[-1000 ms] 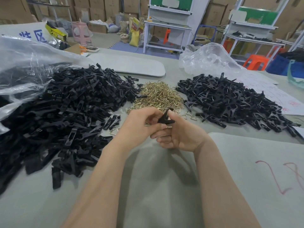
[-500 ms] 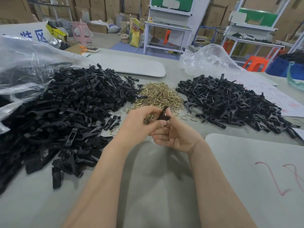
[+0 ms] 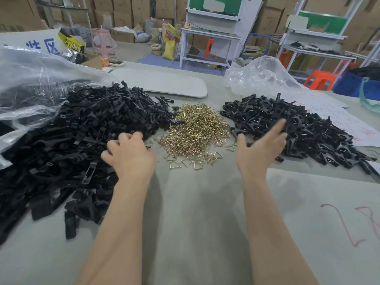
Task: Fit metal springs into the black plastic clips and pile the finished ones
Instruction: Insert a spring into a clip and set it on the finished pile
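Observation:
A large heap of unassembled black clip parts [image 3: 82, 136] covers the table's left side. My left hand [image 3: 129, 156] lies at its near right edge with fingers curled down into the parts; what they hold is hidden. A mound of brass-coloured metal springs [image 3: 195, 130] sits in the middle. On the right lies the pile of finished black clips [image 3: 292, 124] with springs fitted. My right hand [image 3: 261, 145] hovers at that pile's near left edge, fingers straight and spread, holding nothing.
The grey table [image 3: 195, 212] has a clear plastic bag [image 3: 30, 79] at far left and another [image 3: 261, 75] behind the finished pile. A grey board [image 3: 164, 83] lies behind the springs, another with red marks [image 3: 339, 223] at right. Paper sheets [image 3: 349, 120] lie far right.
Both hands held one black clip together in front of the springs. Now they have parted: the left went to the parts heap, the right swung to the finished pile and holds nothing.

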A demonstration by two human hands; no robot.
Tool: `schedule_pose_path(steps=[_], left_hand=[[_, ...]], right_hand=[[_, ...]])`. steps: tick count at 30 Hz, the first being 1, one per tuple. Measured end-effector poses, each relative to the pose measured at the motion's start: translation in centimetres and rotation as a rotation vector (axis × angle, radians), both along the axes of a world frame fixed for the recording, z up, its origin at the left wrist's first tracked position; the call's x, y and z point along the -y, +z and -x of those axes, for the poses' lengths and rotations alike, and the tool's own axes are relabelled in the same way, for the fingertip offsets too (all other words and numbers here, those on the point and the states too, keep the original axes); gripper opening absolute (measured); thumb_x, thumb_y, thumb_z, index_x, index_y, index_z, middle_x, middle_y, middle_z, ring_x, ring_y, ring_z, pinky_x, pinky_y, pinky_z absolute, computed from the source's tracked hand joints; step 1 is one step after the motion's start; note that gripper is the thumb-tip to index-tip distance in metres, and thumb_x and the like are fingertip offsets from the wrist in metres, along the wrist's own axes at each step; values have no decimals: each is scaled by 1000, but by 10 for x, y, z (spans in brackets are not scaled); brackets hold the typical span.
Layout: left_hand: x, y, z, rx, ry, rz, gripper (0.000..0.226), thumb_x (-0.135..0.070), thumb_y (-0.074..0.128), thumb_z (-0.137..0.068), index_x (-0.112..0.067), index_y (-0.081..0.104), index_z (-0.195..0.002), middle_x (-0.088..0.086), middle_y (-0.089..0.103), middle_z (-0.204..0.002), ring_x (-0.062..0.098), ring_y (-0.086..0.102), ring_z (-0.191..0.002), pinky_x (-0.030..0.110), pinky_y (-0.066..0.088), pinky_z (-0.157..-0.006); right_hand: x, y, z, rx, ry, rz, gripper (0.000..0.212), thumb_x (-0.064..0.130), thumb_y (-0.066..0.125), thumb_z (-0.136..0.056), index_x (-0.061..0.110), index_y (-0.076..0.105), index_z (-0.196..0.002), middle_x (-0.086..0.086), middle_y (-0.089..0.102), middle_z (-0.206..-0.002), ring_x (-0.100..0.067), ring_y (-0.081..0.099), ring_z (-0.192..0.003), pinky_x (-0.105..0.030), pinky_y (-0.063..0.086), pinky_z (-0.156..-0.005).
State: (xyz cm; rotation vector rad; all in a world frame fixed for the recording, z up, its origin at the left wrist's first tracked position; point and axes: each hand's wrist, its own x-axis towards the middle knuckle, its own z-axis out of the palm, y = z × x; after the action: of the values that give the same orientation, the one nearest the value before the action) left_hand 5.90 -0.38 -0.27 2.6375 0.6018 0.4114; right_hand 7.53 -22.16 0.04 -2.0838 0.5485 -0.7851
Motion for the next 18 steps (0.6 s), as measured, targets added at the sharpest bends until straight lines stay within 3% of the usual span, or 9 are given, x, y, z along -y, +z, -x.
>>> schedule_pose_path(steps=[2,4,6,8,11,14,16,18], left_hand=[[0,-4,-2,-133,-9,-6,29,-20,53,-91,-22,58,-120,9,50,-126,34,34,-122,43,25,-98],[-1,-7,-4,-188,-20,-15,25,-19,52,-90,-21,60,-114,8,53,-121,33,35,-121,43,25,-97],[-2,-9,-5,-165,-26,-15,21,-22,54,-91,-22,62,-110,7,56,-117,32,38,-119,42,26,-95],[0,-7,-4,-60,-62,-19,18,-26,54,-92,-24,64,-107,4,59,-113,30,45,-115,42,26,-94],[11,1,-2,221,-231,141,16,-23,56,-93,-21,65,-106,4,57,-108,28,55,-103,36,34,-87],[29,4,0,337,-457,322,15,-15,60,-90,-15,68,-103,3,56,-101,21,58,-92,25,41,-80],[38,4,1,355,-517,322,15,-15,62,-89,-15,69,-102,0,54,-98,18,57,-89,21,39,-77],[44,4,1,325,-586,374,15,-13,64,-87,-15,69,-101,-3,56,-97,18,58,-90,24,43,-82]], right_hand=[[-22,0,2,15,159,141,83,23,63,-88,17,11,-152,-21,14,-156,-32,12,-145,-40,7,-118],[-46,-2,7,32,466,214,62,23,62,-90,13,36,-145,-11,41,-146,-24,33,-137,-35,23,-115],[-65,-9,16,-14,673,304,41,24,60,-92,12,55,-130,-4,57,-130,-18,47,-124,-30,32,-108],[-76,-13,19,-23,743,318,32,23,60,-92,11,63,-121,-4,62,-119,-18,53,-114,-32,38,-102],[-78,-9,18,-27,762,45,25,21,60,-92,10,65,-113,-5,69,-106,-14,63,-95,-32,50,-89],[-74,-1,16,-13,774,-378,6,19,60,-93,16,62,-98,-4,70,-86,-8,66,-69,-28,57,-70],[-71,-1,15,19,711,-424,4,23,65,-89,20,62,-91,-4,70,-81,-11,67,-68,-31,58,-69],[-67,-2,13,13,635,-407,12,26,69,-85,19,61,-90,-8,70,-88,-20,68,-81,-39,57,-76]])
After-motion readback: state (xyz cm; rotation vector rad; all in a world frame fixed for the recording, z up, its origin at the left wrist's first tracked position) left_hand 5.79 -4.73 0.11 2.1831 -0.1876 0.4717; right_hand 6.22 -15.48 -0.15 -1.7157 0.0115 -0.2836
